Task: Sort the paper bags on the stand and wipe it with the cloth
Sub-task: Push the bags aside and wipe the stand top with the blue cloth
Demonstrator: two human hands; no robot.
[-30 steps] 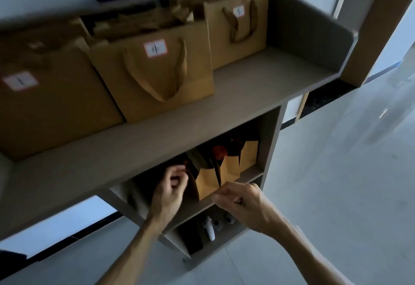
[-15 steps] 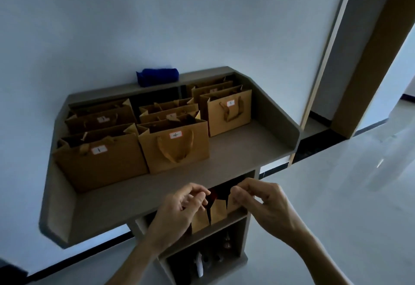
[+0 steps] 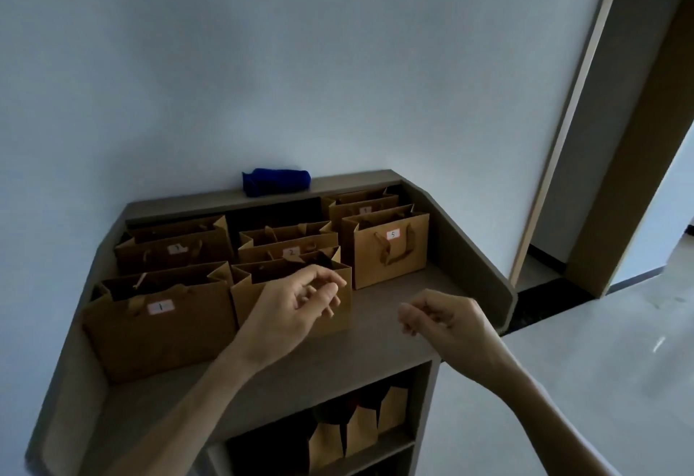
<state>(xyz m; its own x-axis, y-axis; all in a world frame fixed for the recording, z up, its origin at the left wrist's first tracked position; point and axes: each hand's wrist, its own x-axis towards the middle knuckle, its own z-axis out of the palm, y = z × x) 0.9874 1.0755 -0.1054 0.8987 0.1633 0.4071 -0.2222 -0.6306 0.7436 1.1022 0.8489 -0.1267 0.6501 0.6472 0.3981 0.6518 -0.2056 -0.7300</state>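
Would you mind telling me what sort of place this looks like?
Probably an indoor reception or shop corner: a grey stand against a plain wall holds numbered paper bags, with a doorway and polished floor beside it.

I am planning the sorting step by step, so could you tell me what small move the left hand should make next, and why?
Probably lower the left hand onto the top edge of the front middle bag and take hold of it. That hand hovers right in front of this bag, fingers loosely curled and holding nothing, and the right hand is empty too. The blue cloth lies untouched on the back ledge, so wiping seems to come later.
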